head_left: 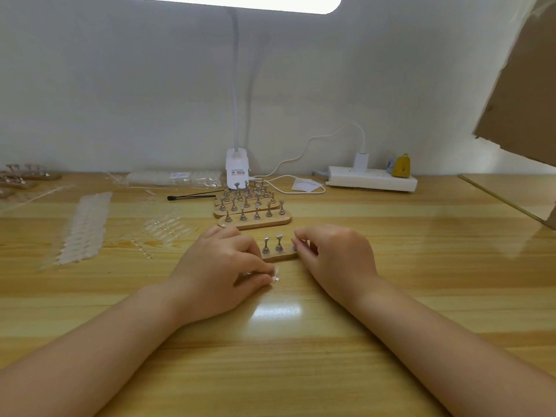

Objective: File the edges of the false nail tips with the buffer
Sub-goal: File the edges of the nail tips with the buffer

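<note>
Wooden desk (331, 341) against a white wall, lamp (237, 168) glowing overhead. Left hand (222, 266) is curling its fingers (264, 267) and pinching a small clear nail tip (275, 273) just above the desk; right hand (334, 254) is pinching a metal peg (296, 246) on the near wooden stand (281, 255), which is sitting between both hands. More peg stands (255, 221) are lying behind, nail-tip strips (82, 230) lying far left, power strip (371, 180) sitting at the wall.

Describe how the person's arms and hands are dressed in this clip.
Both forearms are bare to the frame edge: no sleeves, gloves, watch or bracelet. The left hand and right hand show no rings that I can make out.
</note>
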`<action>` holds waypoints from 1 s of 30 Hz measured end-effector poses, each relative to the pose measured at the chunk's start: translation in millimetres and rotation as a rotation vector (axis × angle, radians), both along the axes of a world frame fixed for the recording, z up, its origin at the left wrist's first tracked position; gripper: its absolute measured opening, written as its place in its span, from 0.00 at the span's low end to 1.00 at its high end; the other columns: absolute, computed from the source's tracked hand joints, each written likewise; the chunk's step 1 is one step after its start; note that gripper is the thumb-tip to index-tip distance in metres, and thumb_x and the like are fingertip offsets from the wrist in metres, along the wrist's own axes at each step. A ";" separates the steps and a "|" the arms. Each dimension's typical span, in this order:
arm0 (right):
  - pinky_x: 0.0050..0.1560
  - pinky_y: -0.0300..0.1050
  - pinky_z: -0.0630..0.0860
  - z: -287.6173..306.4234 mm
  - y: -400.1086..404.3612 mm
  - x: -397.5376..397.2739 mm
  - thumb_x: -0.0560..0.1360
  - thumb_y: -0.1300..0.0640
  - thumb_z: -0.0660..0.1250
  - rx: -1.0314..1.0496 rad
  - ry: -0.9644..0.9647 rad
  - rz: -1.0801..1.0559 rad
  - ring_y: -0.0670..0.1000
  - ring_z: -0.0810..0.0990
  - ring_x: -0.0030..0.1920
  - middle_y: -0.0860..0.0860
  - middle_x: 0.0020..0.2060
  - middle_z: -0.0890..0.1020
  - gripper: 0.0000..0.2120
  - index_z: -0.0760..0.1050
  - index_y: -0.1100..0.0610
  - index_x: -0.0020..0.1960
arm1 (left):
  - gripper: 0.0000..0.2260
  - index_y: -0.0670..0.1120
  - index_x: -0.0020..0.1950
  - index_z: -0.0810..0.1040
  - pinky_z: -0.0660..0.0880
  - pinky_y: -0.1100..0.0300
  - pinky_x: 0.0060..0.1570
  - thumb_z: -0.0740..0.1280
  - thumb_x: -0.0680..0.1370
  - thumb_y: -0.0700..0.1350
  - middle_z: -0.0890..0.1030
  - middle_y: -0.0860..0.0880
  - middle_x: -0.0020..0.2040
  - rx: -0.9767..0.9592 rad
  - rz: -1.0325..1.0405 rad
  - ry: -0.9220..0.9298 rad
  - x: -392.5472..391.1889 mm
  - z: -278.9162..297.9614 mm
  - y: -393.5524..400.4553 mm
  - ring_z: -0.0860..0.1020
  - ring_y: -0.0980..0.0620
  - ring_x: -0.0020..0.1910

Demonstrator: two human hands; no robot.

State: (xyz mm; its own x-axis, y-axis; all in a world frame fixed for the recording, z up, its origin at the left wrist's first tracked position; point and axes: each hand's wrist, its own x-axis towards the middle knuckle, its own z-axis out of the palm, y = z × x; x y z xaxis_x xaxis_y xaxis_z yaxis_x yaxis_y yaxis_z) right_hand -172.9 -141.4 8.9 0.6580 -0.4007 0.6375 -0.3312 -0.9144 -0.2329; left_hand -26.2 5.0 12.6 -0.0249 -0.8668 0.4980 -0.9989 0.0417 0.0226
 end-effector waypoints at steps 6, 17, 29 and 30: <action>0.36 0.49 0.76 0.0 -1.2 -0.8 0.76 0.54 0.68 0.011 0.012 0.009 0.54 0.81 0.40 0.50 0.39 0.85 0.07 0.84 0.54 0.49 | 0.14 0.57 0.45 0.85 0.66 0.60 0.43 0.60 0.76 0.57 0.82 0.59 0.43 -0.016 -0.060 -0.050 0.9 -1.6 -1.4 0.78 0.54 0.41; 0.44 0.45 0.74 1.1 -2.8 -2.9 0.78 0.49 0.65 0.087 0.089 0.010 0.50 0.81 0.47 0.47 0.43 0.84 0.14 0.79 0.48 0.62 | 0.03 0.51 0.45 0.85 0.77 0.54 0.40 0.75 0.71 0.46 0.84 0.55 0.38 -0.144 -0.105 -0.086 0.3 -5.2 -5.0 0.80 0.50 0.38; 0.33 0.40 0.65 6.4 18.9 -11.0 0.72 0.47 0.65 0.049 0.116 0.198 0.48 0.74 0.30 0.43 0.27 0.73 0.12 0.81 0.54 0.44 | 0.08 0.50 0.46 0.84 0.75 0.52 0.42 0.77 0.68 0.44 0.83 0.57 0.39 -0.095 -0.069 0.170 -2.3 -6.4 -7.2 0.78 0.53 0.38; 0.34 0.42 0.68 6.9 20.2 -10.4 0.74 0.45 0.65 0.033 0.189 0.192 0.49 0.76 0.33 0.45 0.29 0.76 0.12 0.82 0.52 0.47 | 0.09 0.51 0.46 0.84 0.75 0.52 0.42 0.78 0.68 0.44 0.83 0.57 0.38 -0.090 -0.058 0.195 -2.3 -6.5 -7.3 0.78 0.53 0.38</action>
State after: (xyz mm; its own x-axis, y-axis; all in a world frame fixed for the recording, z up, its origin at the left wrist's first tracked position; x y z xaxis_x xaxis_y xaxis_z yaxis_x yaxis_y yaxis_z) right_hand -183.3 -121.2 15.8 0.8301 -0.2757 0.4847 -0.1934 -0.9576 -0.2136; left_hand -28.5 -2.3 6.0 0.0304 -0.8183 0.5740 -0.9719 0.1100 0.2082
